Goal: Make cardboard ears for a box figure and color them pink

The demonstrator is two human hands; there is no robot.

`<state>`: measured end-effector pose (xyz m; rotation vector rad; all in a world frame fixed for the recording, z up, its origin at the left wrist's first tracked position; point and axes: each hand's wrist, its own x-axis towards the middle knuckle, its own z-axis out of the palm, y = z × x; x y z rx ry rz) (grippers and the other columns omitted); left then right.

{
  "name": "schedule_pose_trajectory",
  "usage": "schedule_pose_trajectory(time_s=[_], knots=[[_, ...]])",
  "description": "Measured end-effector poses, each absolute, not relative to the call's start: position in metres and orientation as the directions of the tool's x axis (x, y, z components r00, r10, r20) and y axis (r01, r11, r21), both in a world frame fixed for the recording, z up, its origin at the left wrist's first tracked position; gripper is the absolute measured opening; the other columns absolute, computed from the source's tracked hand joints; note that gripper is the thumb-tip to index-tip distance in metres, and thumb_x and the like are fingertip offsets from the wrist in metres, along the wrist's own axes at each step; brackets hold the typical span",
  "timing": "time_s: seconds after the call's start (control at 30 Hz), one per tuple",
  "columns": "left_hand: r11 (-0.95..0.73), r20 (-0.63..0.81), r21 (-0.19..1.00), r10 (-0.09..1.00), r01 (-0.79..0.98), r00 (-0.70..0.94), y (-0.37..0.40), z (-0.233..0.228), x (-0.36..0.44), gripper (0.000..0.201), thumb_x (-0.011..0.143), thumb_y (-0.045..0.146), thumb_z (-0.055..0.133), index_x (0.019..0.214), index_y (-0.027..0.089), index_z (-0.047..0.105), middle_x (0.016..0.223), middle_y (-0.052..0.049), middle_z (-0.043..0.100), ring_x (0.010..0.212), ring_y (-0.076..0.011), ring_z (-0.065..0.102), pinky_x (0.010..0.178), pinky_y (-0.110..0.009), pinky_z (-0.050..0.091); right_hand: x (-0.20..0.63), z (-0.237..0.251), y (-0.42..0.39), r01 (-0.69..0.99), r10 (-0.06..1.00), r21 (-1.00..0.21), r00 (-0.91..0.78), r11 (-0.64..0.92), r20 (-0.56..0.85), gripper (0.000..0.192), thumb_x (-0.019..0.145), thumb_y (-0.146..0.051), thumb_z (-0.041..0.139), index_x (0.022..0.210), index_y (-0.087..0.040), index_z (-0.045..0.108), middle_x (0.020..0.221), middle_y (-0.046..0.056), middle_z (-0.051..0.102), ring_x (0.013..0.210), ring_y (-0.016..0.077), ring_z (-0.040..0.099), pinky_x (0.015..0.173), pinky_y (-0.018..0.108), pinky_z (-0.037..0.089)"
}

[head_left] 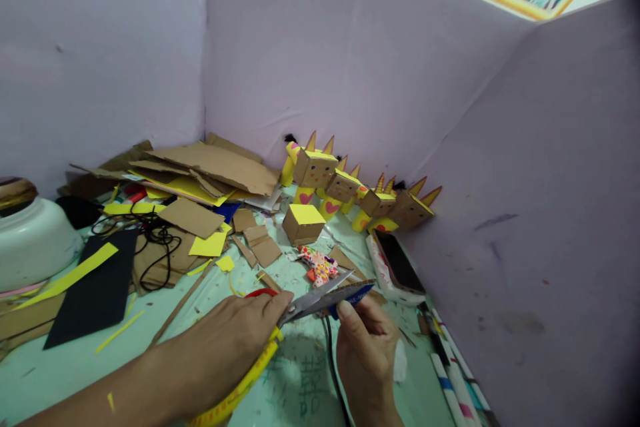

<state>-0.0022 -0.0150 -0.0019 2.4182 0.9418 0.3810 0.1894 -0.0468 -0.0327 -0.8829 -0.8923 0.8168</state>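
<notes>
My left hand [250,327] is closed round red-handled scissors [320,295], whose blades point right and stand slightly apart. Between the thumb and fingers of my right hand [367,343] is a small cardboard piece [354,295] with blue print, at the blades. Whether the blades are cutting into it I cannot tell. A yellow measuring tape [250,377] hangs beside my left wrist. Just beyond the blades lies a flower-patterned bundle [319,265]. Behind it stands a cardboard box [303,225] with a yellow top.
Several horned cardboard figures [345,185] line the back wall. A phone [399,260] lies on a white box at right, near several markers [457,380]. Cardboard sheets [210,163], black cord [163,240] and a black sheet [95,293] cover the left, beside a white pot [35,243].
</notes>
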Motion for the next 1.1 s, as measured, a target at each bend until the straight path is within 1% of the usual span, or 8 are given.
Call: schedule_pose_trajectory(time_s=[0.1, 0.23, 0.33, 0.4, 0.57, 0.77, 0.93, 1.1], knots=[[-0.648, 0.067, 0.535, 0.671, 0.541, 0.738, -0.015, -0.003, -0.001, 0.055, 0.070, 0.004, 0.042, 0.122, 0.021, 0.048, 0.097, -0.009, 0.066, 0.081, -0.0238, 0.062, 0.072, -0.032, 0.045, 0.189, -0.033, -0.046, -0.262, 0.876, -0.888, 0.413, 0.378, 0.250, 0.012, 0.067, -0.026, 0.074, 0.077, -0.019, 0.076, 0.071, 0.003, 0.072, 0.065, 0.0162, 0.062, 0.059, 0.025, 0.050], [-0.611, 0.105, 0.672, 0.639, 0.419, 0.762, -0.007, -0.006, 0.001, 0.038, 0.071, 0.010, 0.045, 0.106, 0.021, 0.053, 0.073, 0.001, 0.063, 0.058, -0.0154, 0.055, 0.053, -0.022, 0.039, 0.186, -0.030, -0.040, -0.370, 0.896, -0.889, 0.433, 0.271, 0.094, 0.016, 0.062, -0.030, 0.077, 0.071, -0.018, 0.075, 0.063, 0.002, 0.069, 0.057, 0.0125, 0.058, 0.054, 0.022, 0.048], [-0.567, 0.203, 0.710, 0.732, 0.417, 0.650, 0.002, -0.002, -0.001, 0.019, 0.082, 0.022, 0.042, 0.097, 0.020, 0.053, 0.061, 0.004, 0.053, 0.051, -0.0119, 0.047, 0.050, -0.021, 0.035, 0.183, -0.027, -0.036, -0.459, 0.891, -0.866, 0.452, 0.199, -0.035, 0.019, 0.054, -0.031, 0.080, 0.067, -0.017, 0.074, 0.061, 0.001, 0.068, 0.053, 0.0108, 0.057, 0.051, 0.020, 0.047], [-0.546, 0.245, 0.700, 0.790, 0.461, 0.562, 0.006, 0.003, -0.004, 0.018, 0.085, 0.031, 0.043, 0.094, 0.019, 0.053, 0.060, 0.004, 0.049, 0.051, -0.0114, 0.045, 0.051, -0.022, 0.034, 0.183, -0.026, -0.036, -0.487, 0.887, -0.855, 0.455, 0.177, -0.075, 0.022, 0.051, -0.031, 0.081, 0.066, -0.017, 0.074, 0.062, 0.002, 0.069, 0.054, 0.0115, 0.058, 0.051, 0.020, 0.047], [-0.457, 0.218, 0.748, 0.854, 0.481, 0.473, 0.005, 0.009, -0.005, 0.016, 0.082, 0.034, 0.050, 0.086, 0.019, 0.050, 0.061, 0.005, 0.048, 0.053, -0.0111, 0.045, 0.051, -0.021, 0.035, 0.181, -0.027, -0.038, -0.488, 0.892, -0.855, 0.447, 0.174, -0.073, 0.022, 0.050, -0.030, 0.082, 0.064, -0.016, 0.073, 0.059, 0.001, 0.068, 0.053, 0.0107, 0.058, 0.050, 0.019, 0.047], [-0.462, 0.199, 0.772, 0.827, 0.436, 0.525, 0.000, -0.001, 0.000, 0.020, 0.088, 0.032, 0.039, 0.099, 0.019, 0.050, 0.066, 0.003, 0.054, 0.056, -0.0136, 0.051, 0.054, -0.023, 0.039, 0.176, -0.025, -0.037, -0.516, 0.892, -0.843, 0.438, 0.152, -0.108, 0.022, 0.048, -0.029, 0.082, 0.064, -0.016, 0.073, 0.059, 0.002, 0.067, 0.054, 0.0113, 0.057, 0.050, 0.020, 0.048], [-0.479, 0.193, 0.804, 0.771, 0.353, 0.607, -0.002, -0.011, 0.003, 0.025, 0.087, 0.028, 0.039, 0.111, 0.023, 0.045, 0.095, -0.004, 0.061, 0.081, -0.0178, 0.058, 0.071, -0.027, 0.045, 0.176, -0.022, -0.035, -0.518, 0.885, -0.841, 0.452, 0.157, -0.113, 0.024, 0.048, -0.029, 0.082, 0.066, -0.015, 0.073, 0.062, 0.003, 0.068, 0.056, 0.0131, 0.059, 0.051, 0.022, 0.049], [-0.304, 0.174, 0.929, 0.863, 0.212, 0.475, -0.008, 0.004, 0.007, 0.023, 0.083, 0.036, 0.047, 0.099, 0.020, 0.046, 0.074, 0.001, 0.055, 0.061, -0.0128, 0.049, 0.055, -0.023, 0.042, 0.177, -0.028, -0.038, -0.445, 0.917, -0.884, 0.396, 0.144, -0.050, 0.018, 0.055, -0.030, 0.079, 0.065, -0.016, 0.073, 0.058, 0.001, 0.065, 0.055, 0.0130, 0.056, 0.053, 0.023, 0.048]])
